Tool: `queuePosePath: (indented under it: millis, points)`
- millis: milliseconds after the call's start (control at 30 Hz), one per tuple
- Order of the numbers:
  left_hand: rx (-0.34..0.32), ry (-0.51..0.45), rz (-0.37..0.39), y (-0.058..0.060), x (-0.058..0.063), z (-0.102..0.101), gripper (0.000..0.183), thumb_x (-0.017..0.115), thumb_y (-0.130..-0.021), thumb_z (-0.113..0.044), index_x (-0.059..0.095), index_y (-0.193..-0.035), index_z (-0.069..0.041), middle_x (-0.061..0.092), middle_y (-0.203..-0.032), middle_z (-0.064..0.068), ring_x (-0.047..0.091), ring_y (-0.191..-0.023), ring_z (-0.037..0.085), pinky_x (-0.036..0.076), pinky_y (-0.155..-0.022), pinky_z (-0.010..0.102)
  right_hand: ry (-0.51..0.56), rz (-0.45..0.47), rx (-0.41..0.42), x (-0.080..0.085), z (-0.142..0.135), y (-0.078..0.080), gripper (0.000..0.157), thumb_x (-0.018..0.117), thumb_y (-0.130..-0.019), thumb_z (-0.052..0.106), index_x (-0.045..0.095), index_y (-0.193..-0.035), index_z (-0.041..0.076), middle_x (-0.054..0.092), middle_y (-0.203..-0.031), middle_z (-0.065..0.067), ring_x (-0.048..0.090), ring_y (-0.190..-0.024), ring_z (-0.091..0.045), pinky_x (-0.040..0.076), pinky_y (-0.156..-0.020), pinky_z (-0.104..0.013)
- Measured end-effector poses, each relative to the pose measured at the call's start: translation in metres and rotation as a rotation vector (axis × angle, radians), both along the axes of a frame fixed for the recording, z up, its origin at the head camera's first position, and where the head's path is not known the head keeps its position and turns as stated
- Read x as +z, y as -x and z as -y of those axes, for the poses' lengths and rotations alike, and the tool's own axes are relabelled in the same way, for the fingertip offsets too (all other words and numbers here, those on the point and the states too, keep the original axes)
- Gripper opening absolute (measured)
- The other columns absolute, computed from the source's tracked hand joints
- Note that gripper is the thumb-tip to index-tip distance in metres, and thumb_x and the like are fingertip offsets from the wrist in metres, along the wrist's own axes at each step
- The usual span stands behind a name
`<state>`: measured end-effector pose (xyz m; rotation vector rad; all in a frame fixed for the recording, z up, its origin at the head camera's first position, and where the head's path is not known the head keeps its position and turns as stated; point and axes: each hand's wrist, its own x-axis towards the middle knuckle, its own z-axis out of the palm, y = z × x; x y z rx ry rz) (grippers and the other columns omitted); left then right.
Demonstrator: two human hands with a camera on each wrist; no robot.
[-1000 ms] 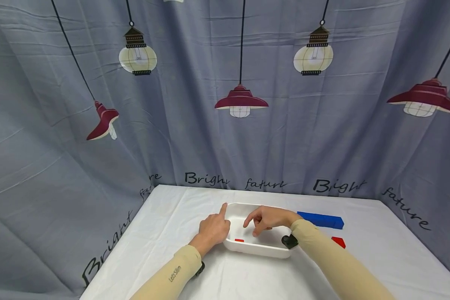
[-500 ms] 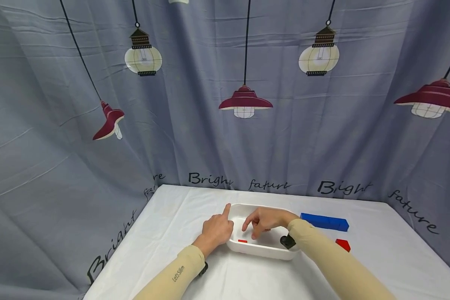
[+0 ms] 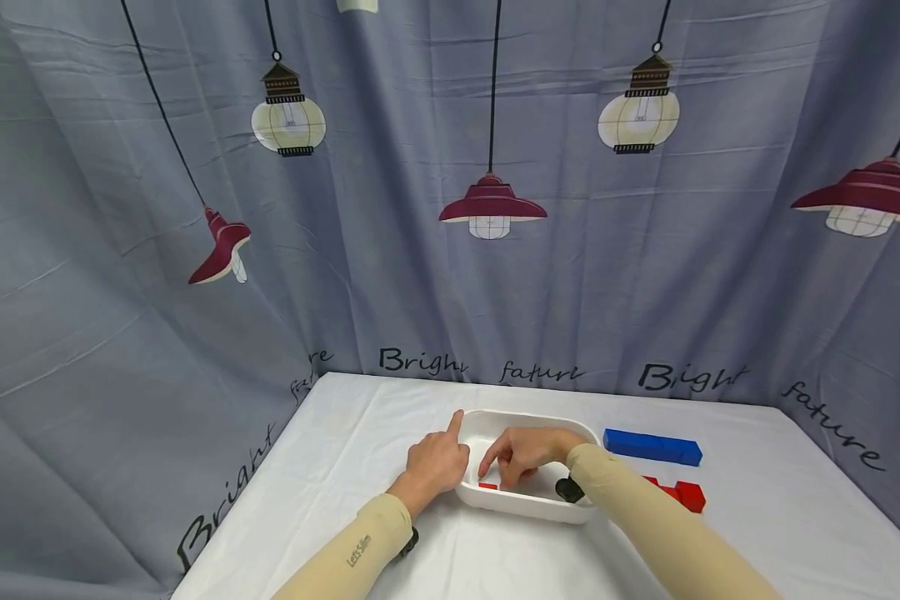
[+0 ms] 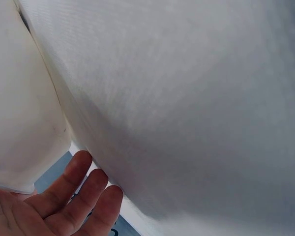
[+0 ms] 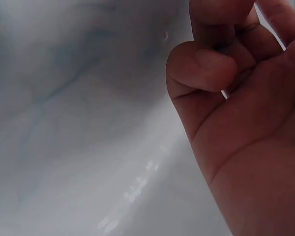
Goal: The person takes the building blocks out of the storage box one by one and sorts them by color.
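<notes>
A white tray [image 3: 525, 503] with a raised rim sits on the table in the head view. My left hand [image 3: 433, 462] holds its left end, with the index finger lying along the rim; in the left wrist view several fingers [image 4: 81, 196] extend beside the outer wall. Inside the tray, near its front left, lies a small red piece [image 3: 488, 486]. Over it my right hand [image 3: 523, 454] reaches down, index finger and thumb spread on either side, no grip visible. The right wrist view shows its other fingers [image 5: 199, 69] curled above the tray floor.
To the right of the tray lies a long blue bar of blocks [image 3: 652, 447]. Red blocks [image 3: 690, 497] lie in front of it, partly hidden by my right sleeve [image 3: 645, 512]. A grey curtain [image 3: 390, 275] hangs behind the white table [image 3: 367, 425].
My right hand has moved down and slightly left, closer to the red piece. More of the red blocks beside the right sleeve shows now. My left hand stays on the rim.
</notes>
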<state>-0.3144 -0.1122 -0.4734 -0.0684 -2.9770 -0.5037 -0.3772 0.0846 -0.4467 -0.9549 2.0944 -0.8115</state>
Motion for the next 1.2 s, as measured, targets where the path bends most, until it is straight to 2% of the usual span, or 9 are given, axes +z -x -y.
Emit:
queuePosePath:
  millis: [200,367,600,867,1200]
  points:
    - [-0.004,-0.009,-0.014,-0.002,0.001,0.0,0.06,0.049,-0.099,-0.028,0.036,-0.156,-0.016,0.072,-0.112,0.014,0.069,-0.103,0.029,0.054,-0.076,0.05,-0.012,0.019,0.004,-0.007,0.004,0.001,0.039,0.073,-0.075,-0.003,0.075,-0.112,0.01,0.053,-0.059,0.006,0.04,-0.05,-0.008,0.031,-0.047,-0.02]
    - [-0.001,-0.01,-0.019,-0.003,0.0,0.0,0.06,0.049,-0.099,-0.028,0.036,-0.156,-0.017,0.072,-0.112,0.014,0.069,-0.102,0.029,0.054,-0.074,0.05,-0.011,0.033,-0.004,-0.013,0.007,0.002,0.032,0.075,-0.078,-0.002,0.074,-0.108,0.009,0.051,-0.057,0.005,0.039,-0.047,-0.008,0.029,-0.044,-0.021]
    - [-0.012,-0.022,-0.013,-0.003,0.0,-0.001,0.06,0.049,-0.099,-0.028,0.035,-0.156,-0.017,0.072,-0.111,0.013,0.069,-0.1,0.029,0.054,-0.075,0.05,-0.004,0.019,-0.019,-0.013,0.01,-0.001,0.024,0.076,-0.08,-0.001,0.073,-0.1,0.011,0.05,-0.057,0.003,0.04,-0.046,-0.01,0.029,-0.043,-0.021]
    - [0.004,-0.012,0.004,-0.001,-0.001,-0.002,0.06,0.049,-0.099,-0.029,0.034,-0.157,-0.018,0.072,-0.114,0.013,0.069,-0.102,0.028,0.054,-0.079,0.05,0.006,-0.009,-0.067,-0.011,0.006,-0.001,0.024,0.077,-0.082,0.002,0.074,-0.103,0.013,0.049,-0.058,0.001,0.038,-0.046,-0.012,0.028,-0.043,-0.022]
    - [0.005,-0.008,0.007,0.0,0.0,-0.001,0.06,0.048,-0.099,-0.03,0.034,-0.157,-0.018,0.071,-0.116,0.013,0.069,-0.103,0.028,0.054,-0.08,0.051,0.038,-0.017,-0.088,-0.016,0.0,0.004,0.024,0.074,-0.085,0.006,0.074,-0.108,0.014,0.05,-0.059,-0.001,0.038,-0.045,-0.012,0.029,-0.043,-0.022]
